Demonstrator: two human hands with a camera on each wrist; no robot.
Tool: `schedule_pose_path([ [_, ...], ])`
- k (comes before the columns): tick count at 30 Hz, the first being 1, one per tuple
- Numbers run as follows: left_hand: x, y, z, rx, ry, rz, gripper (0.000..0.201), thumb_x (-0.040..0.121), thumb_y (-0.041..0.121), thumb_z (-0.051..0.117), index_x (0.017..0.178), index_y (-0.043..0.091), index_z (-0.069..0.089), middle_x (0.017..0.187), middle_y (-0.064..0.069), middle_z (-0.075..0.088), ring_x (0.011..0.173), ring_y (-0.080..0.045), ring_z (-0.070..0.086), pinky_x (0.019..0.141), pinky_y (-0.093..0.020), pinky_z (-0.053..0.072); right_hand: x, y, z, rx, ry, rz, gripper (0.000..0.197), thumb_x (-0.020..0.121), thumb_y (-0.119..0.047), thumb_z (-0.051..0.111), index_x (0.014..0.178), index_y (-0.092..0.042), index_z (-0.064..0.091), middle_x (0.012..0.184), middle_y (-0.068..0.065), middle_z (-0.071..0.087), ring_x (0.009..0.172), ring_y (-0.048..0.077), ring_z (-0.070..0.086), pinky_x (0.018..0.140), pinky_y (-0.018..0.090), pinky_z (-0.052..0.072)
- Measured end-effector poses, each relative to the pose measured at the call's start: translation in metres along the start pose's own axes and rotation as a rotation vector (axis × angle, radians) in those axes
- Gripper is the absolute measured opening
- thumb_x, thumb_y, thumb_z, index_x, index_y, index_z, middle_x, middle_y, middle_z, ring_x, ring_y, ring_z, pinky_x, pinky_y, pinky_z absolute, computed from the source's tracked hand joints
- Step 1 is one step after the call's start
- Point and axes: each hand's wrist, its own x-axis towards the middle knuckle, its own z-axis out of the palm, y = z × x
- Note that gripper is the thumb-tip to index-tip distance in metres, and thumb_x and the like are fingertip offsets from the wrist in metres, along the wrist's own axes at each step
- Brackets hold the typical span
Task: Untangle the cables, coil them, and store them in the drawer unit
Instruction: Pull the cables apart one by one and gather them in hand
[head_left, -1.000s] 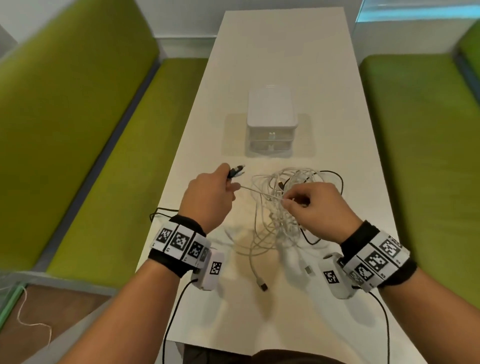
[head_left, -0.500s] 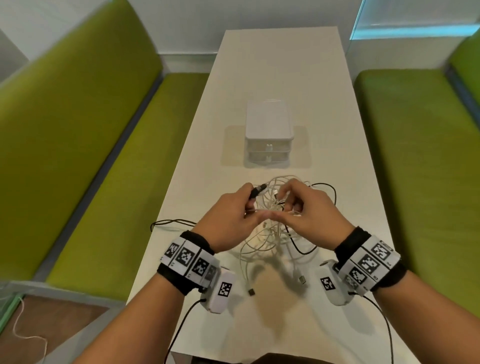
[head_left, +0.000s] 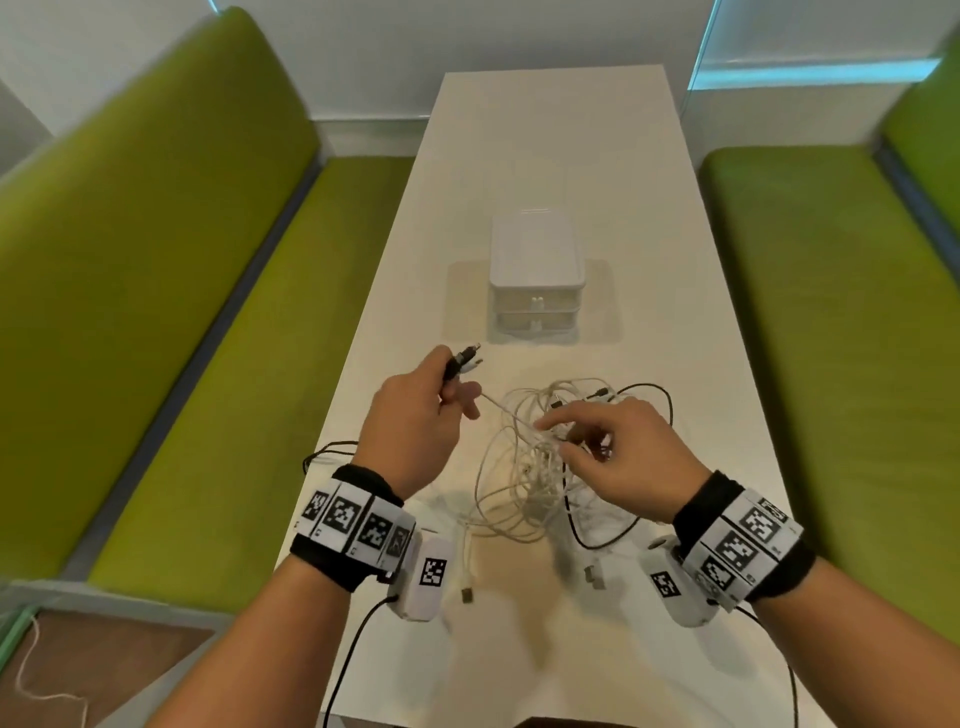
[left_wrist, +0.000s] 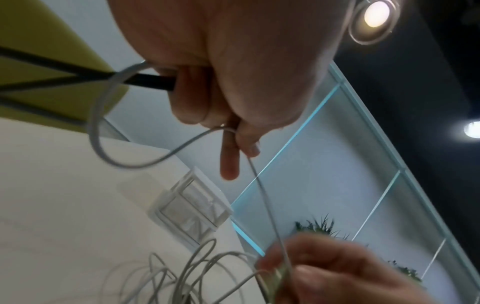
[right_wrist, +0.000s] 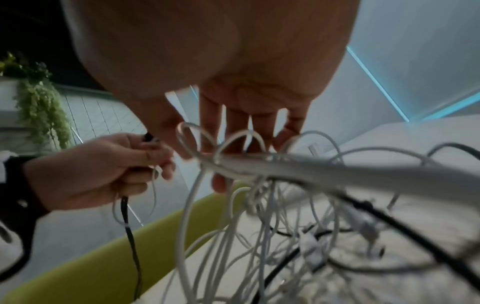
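Now the hands are apart again: half a second back they were knuckle to knuckle over the knot, and the left hand (head_left: 415, 421) has since drawn away to the left and up. It is clenched around a couple of connector ends, one black and one white (head_left: 464, 360), which stick out past the thumb, and a thin white strand (head_left: 501, 408) runs taut from it across to the tangle of cables (head_left: 530, 467). The right hand (head_left: 618, 457) hovers over the top of that tangle, fingers spread and lightly hooked among the white loops; from the right wrist view it seems to steady the bundle rather than grip any single cable, though blur hides the fingertips.

That stretched strand suggests one cable is being teased out of the knot, so untangling looks barely begun. Most of the white loops, and a black cable (head_left: 649, 395) threading through them, sit piled on the table (head_left: 545, 156) in front of the person. Nothing is coiled.

Beyond the pile stands the white drawer unit (head_left: 535, 249), both drawers closed, well clear of the cables. Green benches (head_left: 182, 312) flank the table.
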Motion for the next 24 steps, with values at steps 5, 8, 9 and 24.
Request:
schedule_pose_path([
  [5,0.003,-0.011,-0.004,0.028,0.031,-0.026,0.038,0.096,0.006,0.053,0.074,0.031,0.036,0.072,0.014,0.071,0.083,-0.001,0.069,0.070,-0.029,0.053,0.015,-0.006,-0.003,-0.386,-0.048,0.031,0.045,0.099,-0.057,0.047,0.067,-0.027,0.058,0.056,-0.008,0.057,0.058,0.010,0.053,0.075,0.032,0.036],
  [8,0.007,-0.016,0.002,0.305,-0.071,-0.089,0.020,0.099,0.022,0.054,0.086,0.027,0.039,0.086,0.001,0.068,0.083,-0.030,0.067,0.068,-0.040,0.052,0.022,-0.012,-0.003,0.008,0.046,0.057,0.022,0.102,-0.030,0.056,0.085,-0.027,0.069,0.066,-0.017,0.065,0.067,0.003,0.061,0.069,0.025,0.043],
  [9,0.007,-0.014,0.002,0.344,-0.053,-0.059,0.014,0.100,0.025,0.055,0.094,0.023,0.042,0.093,-0.004,0.066,0.084,-0.034,0.065,0.067,-0.041,0.050,0.022,-0.014,-0.003,0.130,0.096,0.067,0.015,0.101,-0.024,0.059,0.096,-0.025,0.072,0.067,-0.022,0.066,0.069,0.000,0.063,0.070,0.019,0.046],
  [24,0.007,0.009,0.000,0.138,-0.379,0.201,0.041,0.089,0.044,0.072,0.079,0.028,0.035,0.066,0.008,0.053,0.058,-0.008,0.048,0.054,-0.029,0.033,0.014,-0.003,0.019,-0.024,-0.068,-0.159,0.061,0.087,-0.016,0.070,0.134,-0.051,0.051,0.123,-0.018,0.058,0.119,0.008,0.054,0.101,0.036,0.042],
])
